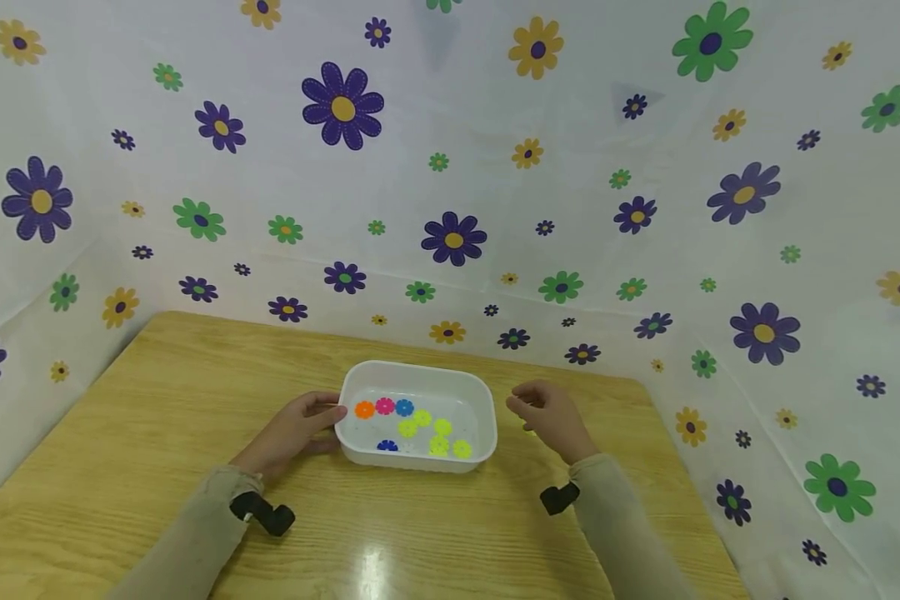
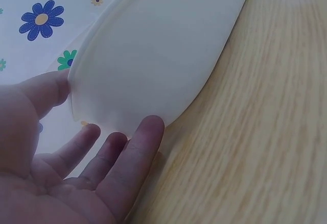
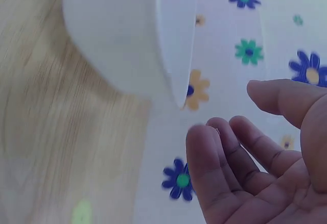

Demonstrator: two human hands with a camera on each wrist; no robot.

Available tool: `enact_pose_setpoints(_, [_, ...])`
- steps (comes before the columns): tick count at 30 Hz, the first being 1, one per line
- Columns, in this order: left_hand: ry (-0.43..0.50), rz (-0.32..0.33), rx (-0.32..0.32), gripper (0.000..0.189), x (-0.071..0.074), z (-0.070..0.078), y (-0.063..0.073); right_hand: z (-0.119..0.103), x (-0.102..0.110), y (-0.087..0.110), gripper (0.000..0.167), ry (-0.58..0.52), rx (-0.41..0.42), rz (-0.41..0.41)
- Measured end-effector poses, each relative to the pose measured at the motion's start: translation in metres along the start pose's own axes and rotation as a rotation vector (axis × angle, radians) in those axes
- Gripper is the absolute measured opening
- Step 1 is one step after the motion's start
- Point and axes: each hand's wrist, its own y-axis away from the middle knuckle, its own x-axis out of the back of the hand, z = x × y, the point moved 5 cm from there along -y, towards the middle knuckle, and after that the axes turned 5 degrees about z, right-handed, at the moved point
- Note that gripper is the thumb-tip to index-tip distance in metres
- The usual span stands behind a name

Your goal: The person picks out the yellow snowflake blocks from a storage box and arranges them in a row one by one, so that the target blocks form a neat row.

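A white plastic tub stands on the wooden table. My left hand grips its left end, thumb at the rim and fingers against the outer wall. Inside lie small flower-shaped plastic discs: an orange disc, a pink disc, a light blue disc, a dark blue disc and several yellow-green discs. Just off the tub's right end, my right hand hovers with loosely bent fingers, holding nothing. Below it, a yellow-green disc appears blurred on the table, mostly hidden in the head view.
The wooden tabletop extends around the tub on all sides. A white cloth printed with flowers hangs behind the table and along both sides. Each wrist carries a black strap mount.
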Motion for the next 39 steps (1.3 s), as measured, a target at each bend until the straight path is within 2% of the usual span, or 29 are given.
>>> enact_pose_setpoints(7, [-0.009,0.008,-0.002,0.065,-0.001,0.001,0.001,-0.032,-0.044,0.001,0.025,0.022,0.002,-0.082])
enact_pose_setpoints(15, [-0.005,-0.001,-0.013,0.065,0.0,0.002,-0.001,-0.034,-0.093,-0.01,0.028,0.072,-0.03,-0.22])
enact_pose_setpoints(22, [-0.01,0.012,-0.008,0.063,0.001,0.001,0.0,-0.038,-0.128,-0.015,0.026,0.11,-0.026,-0.297])
enact_pose_setpoints(28, [-0.004,0.017,0.009,0.068,0.0,0.001,0.001,-0.042,-0.147,-0.016,0.023,0.122,-0.052,-0.307])
enact_pose_setpoints(35, [-0.008,0.017,0.008,0.067,0.0,-0.001,0.001,-0.042,-0.158,-0.017,0.017,0.222,-0.078,-0.281])
enact_pose_setpoints(39, [-0.009,0.023,0.006,0.065,0.0,-0.001,0.0,-0.039,-0.162,-0.017,0.017,0.237,-0.09,-0.271])
